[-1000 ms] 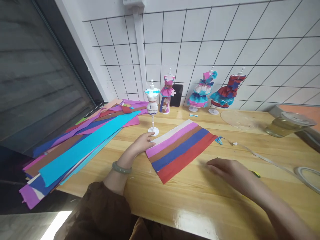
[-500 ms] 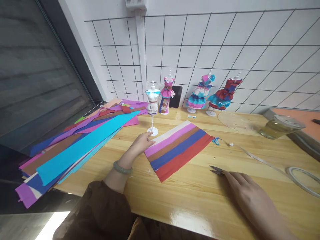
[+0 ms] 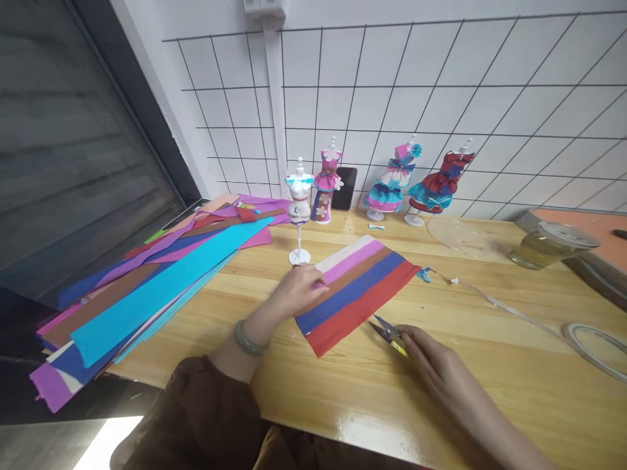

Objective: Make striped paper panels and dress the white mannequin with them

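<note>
My left hand (image 3: 296, 290) reaches over the left part of a flat fabric piece (image 3: 360, 294) striped white, pink, brown, blue and red. Its fingers are loosely bent and apart from the thumb, and the fabric lies undisturbed beneath them. In my right hand (image 3: 431, 356) is a pair of thread snips (image 3: 390, 336), dark blades spread and pointing at the red stripe's edge, with a yellow patch near the grip. Just behind my left hand stands a small white dress form (image 3: 299, 202) with blue trim on a round base.
Long coloured fabric strips (image 3: 161, 281) are heaped at the left. Three dressed mini dress forms (image 3: 392, 186) and a phone (image 3: 345, 188) line the wall. At right are a glass jar (image 3: 546, 247), a ribbon roll (image 3: 597, 349) and a blue scrap (image 3: 425, 275).
My left hand has slid right, from the fabric's left edge to above its stripes. My right hand has brought the snips left and turned them toward the red stripe. The fabric stays put.
</note>
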A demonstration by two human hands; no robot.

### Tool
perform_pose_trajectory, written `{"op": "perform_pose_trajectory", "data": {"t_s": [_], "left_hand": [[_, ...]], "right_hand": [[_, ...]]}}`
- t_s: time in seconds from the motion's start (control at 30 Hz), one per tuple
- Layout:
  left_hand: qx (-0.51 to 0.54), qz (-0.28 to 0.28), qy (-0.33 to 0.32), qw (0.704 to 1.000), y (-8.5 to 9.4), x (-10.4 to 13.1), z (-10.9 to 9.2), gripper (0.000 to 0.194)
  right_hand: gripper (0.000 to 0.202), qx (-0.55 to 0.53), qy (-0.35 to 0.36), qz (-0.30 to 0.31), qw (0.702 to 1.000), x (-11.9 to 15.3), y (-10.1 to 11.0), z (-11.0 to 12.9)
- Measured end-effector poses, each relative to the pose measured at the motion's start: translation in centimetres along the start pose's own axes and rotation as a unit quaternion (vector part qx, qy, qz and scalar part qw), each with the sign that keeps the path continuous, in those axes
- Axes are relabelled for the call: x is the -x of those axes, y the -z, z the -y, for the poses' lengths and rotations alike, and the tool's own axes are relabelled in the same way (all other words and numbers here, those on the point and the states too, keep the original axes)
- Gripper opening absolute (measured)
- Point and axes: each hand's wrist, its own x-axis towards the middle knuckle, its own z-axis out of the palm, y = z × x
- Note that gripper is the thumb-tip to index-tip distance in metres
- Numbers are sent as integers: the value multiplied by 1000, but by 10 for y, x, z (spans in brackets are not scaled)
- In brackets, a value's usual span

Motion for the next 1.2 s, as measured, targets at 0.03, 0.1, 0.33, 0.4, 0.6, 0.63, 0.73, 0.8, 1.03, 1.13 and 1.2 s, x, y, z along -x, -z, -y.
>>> {"op": "perform_pose_trajectory", "data": {"t_s": [0.03, 0.1, 0.33, 0.4, 0.6, 0.63, 0.73, 0.8, 1.03, 1.13, 1.2], "left_hand": [[18, 27, -27, 999, -3, 1, -9, 19], [32, 77, -79, 993, -10, 4, -25, 28], [-24, 163, -126, 978, -28, 11, -48, 37], [-22, 134, -100, 986, -23, 8, -42, 31], [-110, -36, 144, 983, 0, -2, 9, 17], [-121, -39, 174, 977, 2, -2, 17, 16], [-109, -5, 224, 968, 3, -2, 31, 14], [-91, 16, 238, 967, 2, -1, 32, 13], [24, -16, 261, 965, 0, -1, 31, 16], [156, -24, 284, 946, 0, -3, 34, 22], [253, -24, 298, 920, 0, -3, 35, 25]], "right_hand": [[37, -24, -6, 15, 1000, -2, -1, 0], [39, -60, -16, 46, 997, -5, -1, -1], [46, -137, -48, 116, 983, -6, 6, 0], [46, -118, -46, 113, 985, -5, 10, -1], [44, 171, -78, -25, 982, -5, 17, -28], [43, 206, -71, -38, 975, -5, 16, -34], [39, 279, -17, -79, 957, -5, 11, -48], [37, 319, 27, -114, 940, -4, 8, -53], [34, 391, 187, -171, 885, -10, 7, -45], [34, 364, 259, -172, 878, -15, 0, -31], [35, 348, 293, -162, 875, -18, -9, -20]]}}
